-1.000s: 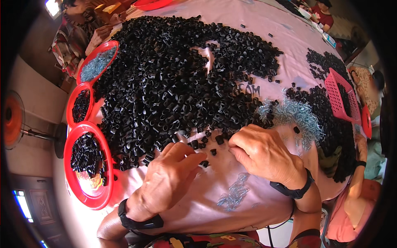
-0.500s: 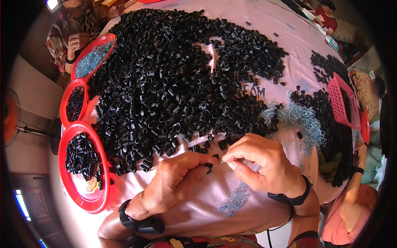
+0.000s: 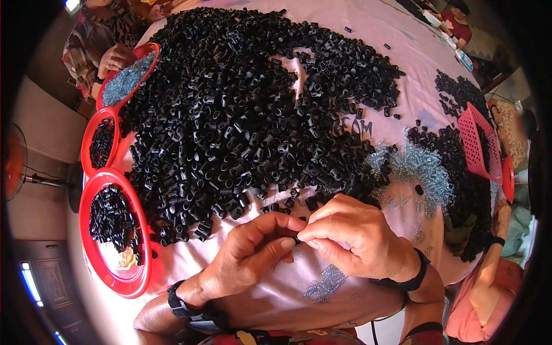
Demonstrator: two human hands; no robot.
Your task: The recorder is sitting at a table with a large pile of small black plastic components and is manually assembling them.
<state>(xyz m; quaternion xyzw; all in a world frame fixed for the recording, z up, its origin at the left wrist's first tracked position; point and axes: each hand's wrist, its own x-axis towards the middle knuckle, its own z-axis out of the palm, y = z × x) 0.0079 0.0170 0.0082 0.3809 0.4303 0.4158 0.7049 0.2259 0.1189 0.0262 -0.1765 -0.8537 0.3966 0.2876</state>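
Black part (image 3: 296,240), one, small and partly hidden by fingers, sits between the two hands, low over the near side of the pink cloth (image 3: 368,287). The left hand (image 3: 253,250) pinches it between thumb and forefinger. The right hand (image 3: 356,236) meets it from the other side, thumb and forefinger pressed together at its edge; whether they grip anything else is too small to tell. Each wrist wears one dark band: a watch (image 3: 177,300) on the left, a strap (image 3: 415,275) on the right.

Beyond the hands spreads one large heap (image 3: 241,121) of similar parts, too many to count, with a second, smaller heap (image 3: 468,195) at the right. Two stray parts lie apart past the large heap's far edge, and a single one (image 3: 418,190) rests among the silvery pieces (image 3: 428,169). Those pieces form one broad scatter at the right and one small patch (image 3: 326,284) just below the hands.

Three red dishes (image 3: 118,287) stand in a row at the left: the nearest two contain black parts, the farthest silvery pieces. One co-worker's hand (image 3: 117,58) is at that farthest dish. At the right stand one pink basket (image 3: 476,150) and, near the far edge, one bottle (image 3: 464,59); one co-worker's arm (image 3: 490,276) shows at the lower right.
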